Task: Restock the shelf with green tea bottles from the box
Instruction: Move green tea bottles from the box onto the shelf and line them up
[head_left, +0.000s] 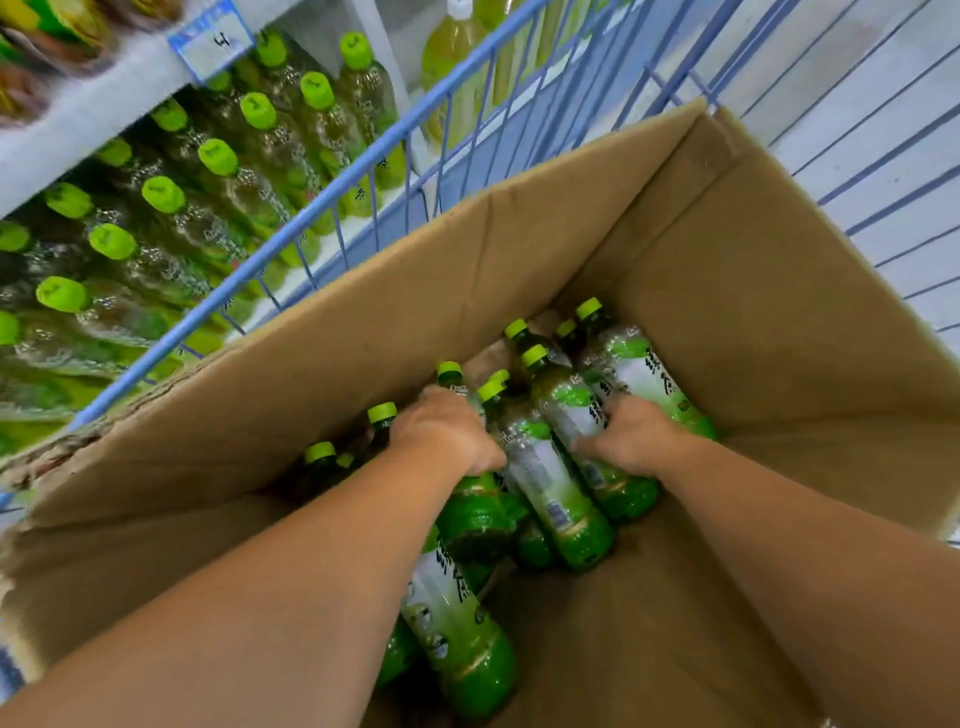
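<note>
shelf bottles (218, 156) blurred, price tag (210, 41) — perhaps 4

Both forearms bare, reaching forward and down, converging toward the middle. Left forearm (260, 597) enters from the lower left corner; right forearm (805, 545) from the lower right. Wrists roughly straight. Left grip (447, 431): back of hand up, knuckles bent, fingers curled down out of sight, thumb tucked against a green tea bottle (475, 504) it holds. Right grip (636, 436): back of hand up, fingers wrapped over the neighbouring bottle (566, 408), thumb pointing left along its side. The two grips sit near each other, not touching.
</note>
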